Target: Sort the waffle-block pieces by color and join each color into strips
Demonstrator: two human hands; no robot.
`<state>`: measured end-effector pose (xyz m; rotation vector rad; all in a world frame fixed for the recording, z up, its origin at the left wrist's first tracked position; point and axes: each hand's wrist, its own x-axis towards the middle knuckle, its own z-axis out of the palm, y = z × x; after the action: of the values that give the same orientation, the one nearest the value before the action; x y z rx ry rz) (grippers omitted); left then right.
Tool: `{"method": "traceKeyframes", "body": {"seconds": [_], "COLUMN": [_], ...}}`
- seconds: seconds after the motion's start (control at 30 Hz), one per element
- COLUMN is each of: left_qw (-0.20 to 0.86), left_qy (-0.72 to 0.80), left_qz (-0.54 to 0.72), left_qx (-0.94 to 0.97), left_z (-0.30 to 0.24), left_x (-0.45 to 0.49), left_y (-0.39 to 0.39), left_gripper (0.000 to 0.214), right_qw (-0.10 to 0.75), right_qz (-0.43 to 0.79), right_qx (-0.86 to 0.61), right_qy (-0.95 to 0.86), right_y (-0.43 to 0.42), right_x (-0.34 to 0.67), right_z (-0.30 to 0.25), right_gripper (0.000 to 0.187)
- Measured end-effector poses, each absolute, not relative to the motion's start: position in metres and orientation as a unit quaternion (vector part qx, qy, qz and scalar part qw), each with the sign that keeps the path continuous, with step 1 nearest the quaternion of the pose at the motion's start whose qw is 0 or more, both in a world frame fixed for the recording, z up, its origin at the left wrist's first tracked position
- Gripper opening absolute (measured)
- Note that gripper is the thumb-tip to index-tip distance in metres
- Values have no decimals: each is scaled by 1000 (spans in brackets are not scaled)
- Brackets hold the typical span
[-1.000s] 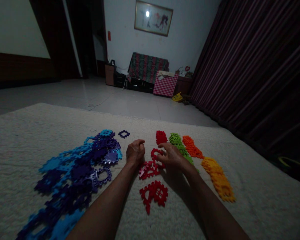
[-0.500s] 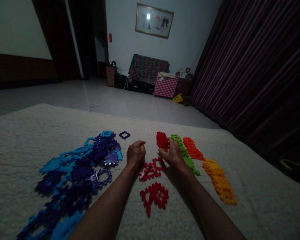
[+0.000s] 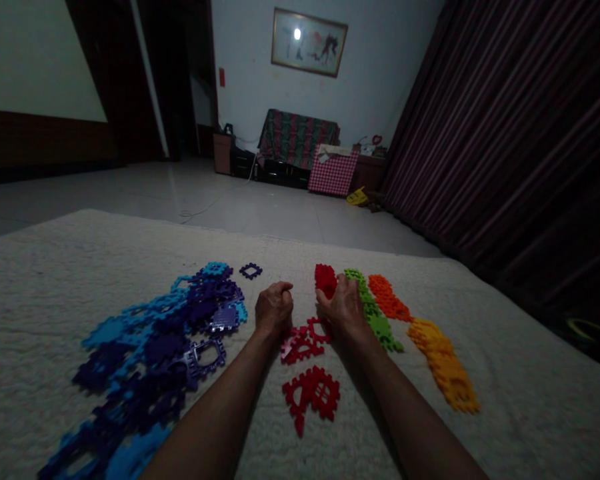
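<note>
My right hand (image 3: 344, 303) has its thumb and fingers around the near end of a row of overlapping red toothed building pieces (image 3: 325, 275) lying on the mat. My left hand (image 3: 274, 307) rests closed on the mat, its fingers curled in; whatever is inside them, if anything, is hidden. Between my wrists lie some loose red and pink linking pieces (image 3: 300, 347). Closer to me is a red window piece (image 3: 324, 392) beside other red pieces. A row of green pieces (image 3: 377, 325) runs just right of my right hand.
Blue and purple pieces (image 3: 165, 347) spread in a heap at left, with one purple frame piece (image 3: 251, 271) apart. Orange pieces (image 3: 387, 297) and yellow pieces (image 3: 443, 363) lie in rows at right. The pale quilted mat (image 3: 300, 453) ends before a tiled floor.
My right hand's thumb and fingers have closed in on the red pieces. My left hand stays in place, and the view has shifted very slightly.
</note>
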<state>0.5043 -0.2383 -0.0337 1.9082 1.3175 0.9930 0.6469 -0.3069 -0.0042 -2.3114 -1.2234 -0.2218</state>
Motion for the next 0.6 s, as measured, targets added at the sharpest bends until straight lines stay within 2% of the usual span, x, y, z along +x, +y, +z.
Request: {"method": "traceKeyframes", "body": {"seconds": [0.13,0.33,0.43,0.6], "left_qw": [309,310,310,309], "left_qy": [498,491,495,497], "left_qz": [375,380,379,382], "left_qx": [718,720,718,715], "left_z": [-34,-34,-34,-33], "left_x": [504,504,505,505], "left_y": [-239,-238,-238,-239], "left_gripper": [37,36,36,36], "right_qw": [276,254,246,215], "right_qz": [-107,-96,-63,54], "right_qx": [-827,-805,-798,-762], "right_qy": [-479,-527,-546,-608], "right_y": [-315,-331,-338,-348], "right_x": [648,661,665,659], "right_z": [-1,-5,-9,3], "right_gripper": [48,27,18,21]}}
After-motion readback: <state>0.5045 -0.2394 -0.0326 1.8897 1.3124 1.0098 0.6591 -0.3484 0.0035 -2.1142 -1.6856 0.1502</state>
